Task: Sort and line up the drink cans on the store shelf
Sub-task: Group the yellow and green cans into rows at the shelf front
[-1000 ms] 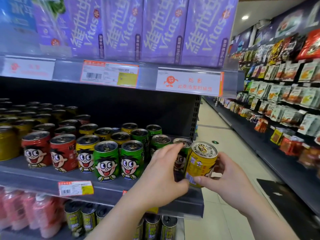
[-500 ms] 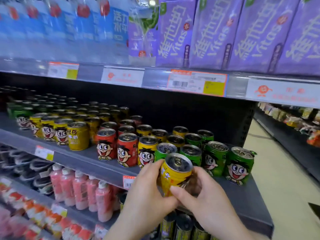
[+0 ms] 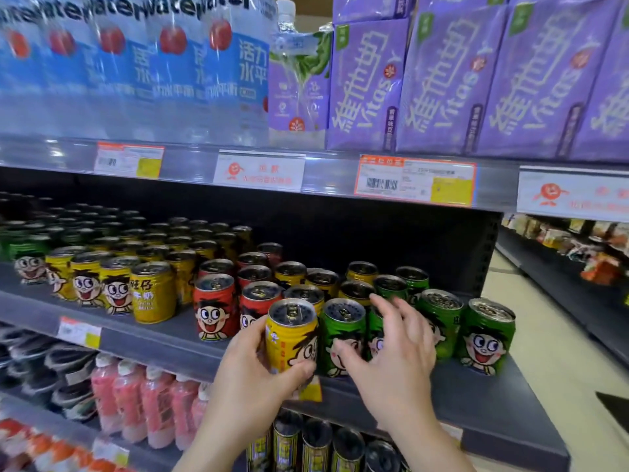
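- Released by the right hand (image 3: 391,362) since half a second ago, the ribbed yellow metal drink can (image 3: 292,335) sits in the left hand (image 3: 258,373) alone, at the grey shelf's front edge (image 3: 483,400).
- Left fingers wrap it firmly; right fingers are spread, holding nothing.
- Glossy green cartoon-face cans (image 3: 343,335) stand just beside it, behind the right hand.
- Red cans (image 3: 215,306) stand left.

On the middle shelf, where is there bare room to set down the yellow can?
Bare dark shelf shows between the yellow cans and the red cans, and right of the last green can. The middle cluster is packed, where the left hand holds the yellow can.
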Tool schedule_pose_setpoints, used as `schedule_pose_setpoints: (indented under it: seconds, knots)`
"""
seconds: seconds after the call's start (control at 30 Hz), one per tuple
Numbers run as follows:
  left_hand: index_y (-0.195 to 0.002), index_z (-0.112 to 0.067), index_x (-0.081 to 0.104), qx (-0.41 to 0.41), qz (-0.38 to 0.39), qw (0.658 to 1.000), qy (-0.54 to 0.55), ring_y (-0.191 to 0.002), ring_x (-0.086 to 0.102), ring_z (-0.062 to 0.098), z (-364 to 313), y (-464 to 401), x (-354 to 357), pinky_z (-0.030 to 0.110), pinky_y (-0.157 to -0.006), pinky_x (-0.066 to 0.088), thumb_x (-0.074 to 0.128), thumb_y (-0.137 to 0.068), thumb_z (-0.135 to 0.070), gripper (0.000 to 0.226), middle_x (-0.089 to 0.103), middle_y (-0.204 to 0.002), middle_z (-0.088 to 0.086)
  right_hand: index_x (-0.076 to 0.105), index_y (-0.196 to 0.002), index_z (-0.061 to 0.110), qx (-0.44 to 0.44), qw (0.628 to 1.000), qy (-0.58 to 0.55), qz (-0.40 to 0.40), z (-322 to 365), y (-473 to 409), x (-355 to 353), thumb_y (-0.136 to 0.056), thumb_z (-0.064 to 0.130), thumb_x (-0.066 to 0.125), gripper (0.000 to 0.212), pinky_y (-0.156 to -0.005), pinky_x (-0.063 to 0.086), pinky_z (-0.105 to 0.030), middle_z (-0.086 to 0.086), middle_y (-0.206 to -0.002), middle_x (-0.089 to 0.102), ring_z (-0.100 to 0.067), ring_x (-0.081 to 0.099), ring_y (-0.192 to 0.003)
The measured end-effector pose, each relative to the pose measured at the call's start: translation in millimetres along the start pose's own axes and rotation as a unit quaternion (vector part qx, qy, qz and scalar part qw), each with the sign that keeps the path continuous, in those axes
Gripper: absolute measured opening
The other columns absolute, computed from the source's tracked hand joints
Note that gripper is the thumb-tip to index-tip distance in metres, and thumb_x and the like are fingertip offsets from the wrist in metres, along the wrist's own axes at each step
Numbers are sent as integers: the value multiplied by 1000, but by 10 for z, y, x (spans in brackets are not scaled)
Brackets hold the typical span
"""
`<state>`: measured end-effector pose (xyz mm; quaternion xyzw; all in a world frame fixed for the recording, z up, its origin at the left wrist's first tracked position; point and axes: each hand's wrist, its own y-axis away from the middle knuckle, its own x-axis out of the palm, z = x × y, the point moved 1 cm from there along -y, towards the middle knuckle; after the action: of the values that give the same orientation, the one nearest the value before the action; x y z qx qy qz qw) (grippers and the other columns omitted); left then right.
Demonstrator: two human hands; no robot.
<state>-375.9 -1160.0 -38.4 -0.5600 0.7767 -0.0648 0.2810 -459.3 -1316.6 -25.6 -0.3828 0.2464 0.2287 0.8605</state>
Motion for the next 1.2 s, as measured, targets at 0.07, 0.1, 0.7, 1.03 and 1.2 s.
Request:
schedule_pose_setpoints:
  seconds: [0.07, 0.1, 0.7, 1.03, 1.2]
  knots:
    - [-95, -55, 50, 7, 17, 1000, 1, -93, 53, -11, -36, -34, 56, 8, -71, 38, 85, -62, -36, 52, 60, -101, -21, 34, -139, 37, 13, 1000, 3, -5, -59, -20, -11, -72, 55, 70, 79, -113, 16, -41, 5, -150, 24, -15, 10, -138]
    - [-92, -55, 49, 11, 23, 1000, 0, -92, 51, -15, -50, -45, 79, 6, -68, 38, 84, -63, -35, 50, 59, -98, -23, 32, -140, 36, 19, 1000, 5, -8, -101, -24, -31, -72, 55, 70, 81, -113, 18, -40, 5, -150, 22, -14, 9, -137]
    - [-109, -52, 54, -6, 67, 998, 14, -99, 61, 3, 16, -78, 210, 25, -81, 50, 84, -58, -45, 59, 63, -113, -14, 56, -89, 34, 20, 998, -40, -47, -518, -69, -406, -67, 35, 81, 33, -70, 32, -4, 21, -104, 41, 1, 43, -94]
    - [-99, -55, 53, -4, 57, 998, 19, -98, 61, 6, -13, -65, 216, 33, -83, 49, 84, -57, -42, 54, 66, -106, -14, 57, -101, 31, 108, 990, 8, -95, -906, -44, -864, -67, 27, 81, 42, -76, 36, -17, 7, -112, 51, -14, 50, -103]
    - [-106, -50, 54, -1, 68, 997, 20, -100, 60, 5, 3, -65, 190, 26, -80, 47, 84, -59, -41, 56, 66, -107, -14, 48, -123, 36, -1, 998, -27, -64, -444, 106, -547, -71, 39, 75, 58, -100, 24, -12, 20, -122, 44, 2, 35, -117]
